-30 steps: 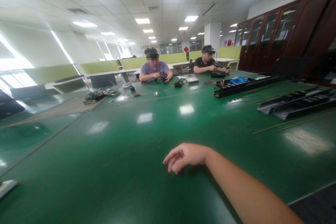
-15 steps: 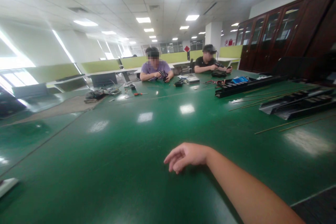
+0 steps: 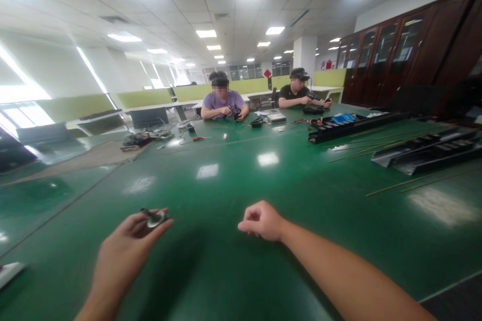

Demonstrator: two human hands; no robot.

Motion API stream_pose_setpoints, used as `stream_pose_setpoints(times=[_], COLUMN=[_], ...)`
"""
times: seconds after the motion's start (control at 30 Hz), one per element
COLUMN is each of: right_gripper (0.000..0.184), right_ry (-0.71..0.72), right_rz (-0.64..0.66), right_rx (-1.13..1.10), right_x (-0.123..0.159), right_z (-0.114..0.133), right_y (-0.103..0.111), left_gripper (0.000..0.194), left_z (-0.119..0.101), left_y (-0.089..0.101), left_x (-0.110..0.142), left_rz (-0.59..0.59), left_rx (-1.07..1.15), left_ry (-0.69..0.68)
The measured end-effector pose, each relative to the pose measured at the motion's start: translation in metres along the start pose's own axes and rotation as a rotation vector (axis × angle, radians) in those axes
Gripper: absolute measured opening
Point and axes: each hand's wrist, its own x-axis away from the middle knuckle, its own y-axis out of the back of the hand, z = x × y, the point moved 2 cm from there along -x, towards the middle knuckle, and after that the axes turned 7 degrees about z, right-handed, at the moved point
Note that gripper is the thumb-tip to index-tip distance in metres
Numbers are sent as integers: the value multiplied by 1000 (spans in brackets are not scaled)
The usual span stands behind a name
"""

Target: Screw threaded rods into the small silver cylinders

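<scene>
My left hand (image 3: 130, 243) is raised over the green table at the lower left. Its thumb and fingers are closed on a small round metal part with a dark stub (image 3: 155, 217), possibly a gear or a knob; its exact kind cannot be made out. To the right of it, my right hand (image 3: 262, 220) is held low over the table, with its fingers curled and the thumb against them. Nothing shows in its grip. A gap of bare table lies between the two hands.
The green table (image 3: 233, 185) spreads out ahead. Two people work across it. Long black channels (image 3: 425, 153) and thin rods (image 3: 391, 188) lie on the right. An orange screwdriver (image 3: 198, 138) and a pile of parts (image 3: 137, 139) lie farther left. A white object (image 3: 10, 273) sits at the left edge.
My left hand has come into view from below with the round metal part in its fingers. My right hand's fingers have curled closed, and the hand has shifted slightly left.
</scene>
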Motion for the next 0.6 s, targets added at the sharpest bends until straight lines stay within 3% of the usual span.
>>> stream_pose_setpoints(times=[0.13,0.27,0.37,0.5,0.6], right_gripper=[30,21,20,27,29], right_ry=[8,-145,-183,-172,-156], right_rz=[-180,-113,1,73,96], right_rx=[195,422,619,716,749], right_x=[6,8,12,18,23], right_z=[2,1,4,8,10], right_y=[31,45,44,39,33], left_gripper=[42,31,31,40,26], left_z=[-42,-53,-45,-42,-46], left_y=[-75,-126,-138,-139,-138], left_x=[-10,-2,9,18,20], left_rz=[220,396,463,518,508], left_rx=[295,210,164,207,231], left_ry=[-203,-452,-549,-550,-539])
